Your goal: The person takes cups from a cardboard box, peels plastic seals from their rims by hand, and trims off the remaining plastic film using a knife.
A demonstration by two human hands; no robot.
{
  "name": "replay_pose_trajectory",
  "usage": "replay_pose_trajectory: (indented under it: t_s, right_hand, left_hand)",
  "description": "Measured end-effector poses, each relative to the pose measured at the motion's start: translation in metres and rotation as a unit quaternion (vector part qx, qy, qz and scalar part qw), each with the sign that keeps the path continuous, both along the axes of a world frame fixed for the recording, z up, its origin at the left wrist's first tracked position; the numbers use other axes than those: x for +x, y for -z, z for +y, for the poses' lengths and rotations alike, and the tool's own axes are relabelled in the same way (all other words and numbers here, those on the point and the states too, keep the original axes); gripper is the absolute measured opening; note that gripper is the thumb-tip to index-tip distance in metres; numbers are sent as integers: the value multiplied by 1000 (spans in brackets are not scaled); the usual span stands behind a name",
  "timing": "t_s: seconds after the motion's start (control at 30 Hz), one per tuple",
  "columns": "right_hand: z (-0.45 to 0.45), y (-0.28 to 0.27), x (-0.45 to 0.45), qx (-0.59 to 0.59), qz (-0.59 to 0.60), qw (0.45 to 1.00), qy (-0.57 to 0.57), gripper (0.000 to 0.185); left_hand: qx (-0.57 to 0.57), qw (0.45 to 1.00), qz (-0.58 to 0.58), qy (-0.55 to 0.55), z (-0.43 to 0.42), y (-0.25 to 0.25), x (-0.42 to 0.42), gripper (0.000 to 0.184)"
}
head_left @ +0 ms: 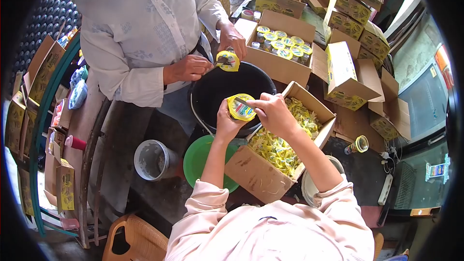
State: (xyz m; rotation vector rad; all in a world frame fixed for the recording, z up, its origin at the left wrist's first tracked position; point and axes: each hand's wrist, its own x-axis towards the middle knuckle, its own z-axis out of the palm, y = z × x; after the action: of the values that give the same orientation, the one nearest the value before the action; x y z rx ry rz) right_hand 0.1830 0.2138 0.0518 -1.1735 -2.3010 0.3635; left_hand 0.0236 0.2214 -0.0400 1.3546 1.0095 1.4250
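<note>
My left hand (229,124) is wrapped round a plastic cup with a yellow printed film lid (241,108), tilted so its top faces me. My right hand (274,114) grips a small knife (244,102), its dark blade lying across the lid and the index finger stretched along it; the handle is hidden in my palm. Both hands are above the near rim of a large black bucket (203,97). Across the bucket, a co-worker's hands (191,67) hold a similar yellow-lidded cup (227,61) and a blade against its lid.
A cardboard box (258,176) of yellow scraps (275,152) stands below my right forearm. Beside it are a green basin (195,157) and a grey bucket (153,160). Behind is an open carton (280,65) of several lidded cups. One cup (356,145) lies at right near stacked cartons (349,14).
</note>
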Motion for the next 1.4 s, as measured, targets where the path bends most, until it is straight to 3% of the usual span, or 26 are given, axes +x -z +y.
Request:
replay_pose_trajectory:
  t_s: [1.1,1.23,1.4]
  right_hand:
    - [-11,0,20,-7,-96,995,-7,29]
    - [-19,-19,37,-25,-96,995,-4,29]
    - [-8,-29,48,48,-16,999,5,29]
  left_hand:
    - [27,999,18,-36,2,3,2,53]
    - [38,998,29,-46,2,3,0,52]
    - [22,1000,-12,-12,0,-2,3,48]
